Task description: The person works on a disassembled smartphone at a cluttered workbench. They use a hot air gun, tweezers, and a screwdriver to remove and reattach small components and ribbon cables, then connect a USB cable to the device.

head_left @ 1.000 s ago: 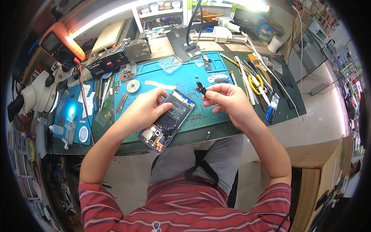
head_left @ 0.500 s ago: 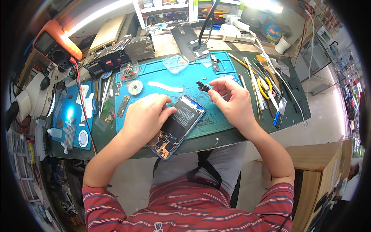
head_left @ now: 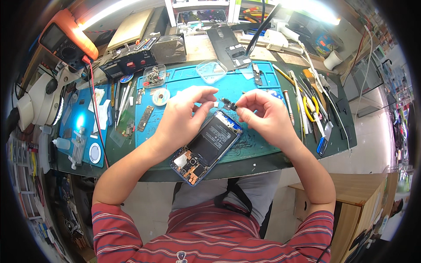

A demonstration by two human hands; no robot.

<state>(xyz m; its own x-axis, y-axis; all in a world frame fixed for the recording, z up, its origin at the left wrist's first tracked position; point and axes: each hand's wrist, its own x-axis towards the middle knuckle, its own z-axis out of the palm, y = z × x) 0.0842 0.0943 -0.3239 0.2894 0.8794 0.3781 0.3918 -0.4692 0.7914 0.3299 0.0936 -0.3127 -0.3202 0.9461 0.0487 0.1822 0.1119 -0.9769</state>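
Between the thumb and fingers of my right hand (head_left: 262, 113) is a small black phone circuit board (head_left: 229, 104), held above the top end of an opened phone (head_left: 209, 142). Its back cover is off, so the dark battery and copper-coloured parts at its lower end show. The phone lies at a slant on the near edge of the blue mat. My left hand (head_left: 182, 117) hovers by the phone's upper left side, thumb and index finger apart, with nothing visible between them. It is close to the small board but not touching it.
The blue repair mat (head_left: 175, 79) carries a clear plastic dish (head_left: 211, 72), a solder spool (head_left: 161, 96) and a long circuit board (head_left: 145, 118). Pliers with yellow handles (head_left: 310, 109) lie among tools at right. An orange multimeter (head_left: 68, 41) stands at far left.
My left hand has lifted off the phone and moved up and right toward the small board. The view has shifted slightly; my right hand still holds the board.
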